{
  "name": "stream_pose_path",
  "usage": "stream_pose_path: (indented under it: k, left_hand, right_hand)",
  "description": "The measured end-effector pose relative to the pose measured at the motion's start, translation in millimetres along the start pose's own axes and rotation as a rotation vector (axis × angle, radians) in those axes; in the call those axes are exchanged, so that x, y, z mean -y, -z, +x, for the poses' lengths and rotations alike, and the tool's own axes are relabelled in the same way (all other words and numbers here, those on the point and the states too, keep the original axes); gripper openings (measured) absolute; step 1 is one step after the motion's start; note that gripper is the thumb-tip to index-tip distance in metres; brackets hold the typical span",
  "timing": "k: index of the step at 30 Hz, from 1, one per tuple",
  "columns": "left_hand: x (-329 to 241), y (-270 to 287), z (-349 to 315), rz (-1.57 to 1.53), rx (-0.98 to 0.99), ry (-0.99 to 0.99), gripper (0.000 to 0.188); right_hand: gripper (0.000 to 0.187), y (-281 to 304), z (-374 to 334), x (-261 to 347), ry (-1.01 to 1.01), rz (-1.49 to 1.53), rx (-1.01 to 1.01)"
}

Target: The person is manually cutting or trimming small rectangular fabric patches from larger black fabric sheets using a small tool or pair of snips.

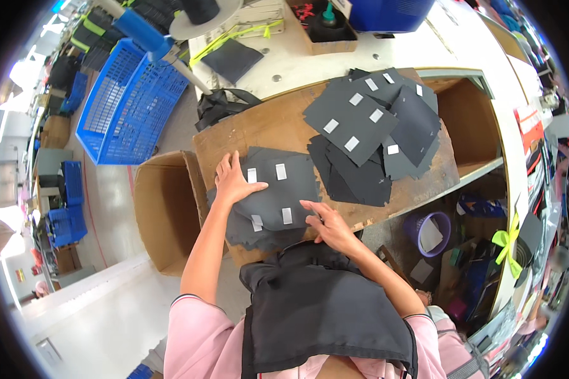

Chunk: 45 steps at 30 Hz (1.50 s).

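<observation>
Brown board (265, 129) partly hidden under dark sheets (270, 192), left fingers (236, 160) spread loose, right fingers (313, 207) curled, grip unclear

Worktop (256, 131): bare brown board beyond the left stack (291, 192) — open for a hand to pass.
Between stacks: left stack and right pile (373, 134) nearly meet, pinching the gap.
Left edge: a cardboard box (164, 218) crowds the side.
Far-left corner: a black bag (224, 108) blocks the way.
Near edge: black apron (329, 309) and right hand (330, 227) — narrowing the approach.
</observation>
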State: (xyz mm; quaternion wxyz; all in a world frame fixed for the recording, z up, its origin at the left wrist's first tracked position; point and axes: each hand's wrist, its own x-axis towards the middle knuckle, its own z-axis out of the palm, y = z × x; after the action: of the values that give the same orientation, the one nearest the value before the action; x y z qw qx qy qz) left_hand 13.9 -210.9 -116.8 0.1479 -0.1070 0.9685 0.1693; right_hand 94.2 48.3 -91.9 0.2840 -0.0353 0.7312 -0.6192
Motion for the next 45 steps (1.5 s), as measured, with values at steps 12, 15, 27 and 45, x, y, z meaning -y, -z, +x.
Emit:
stream_pose_path:
  k: [12,15,27,45]
  left_hand:
    - [24,22,26,-0.182,0.698,0.113,0.089]
    - [21,24,11,-0.217,0.752,0.103,0.082]
    - [-4,17,-90,-0.252,0.309,-0.06,0.069]
    - [18,17,-192,-1.32,-0.263,0.241,0.05]
  right_hand:
    - [0.045,-1,28,-17,-0.27,0.152,0.095]
    - [0.045,1,26,-18,-0.27,0.141,0.094]
    - [0.043,9,19,-41,-0.17,0.179,0.172]
    - [0.035,28,-25,-38,-0.155,0.358,0.099]
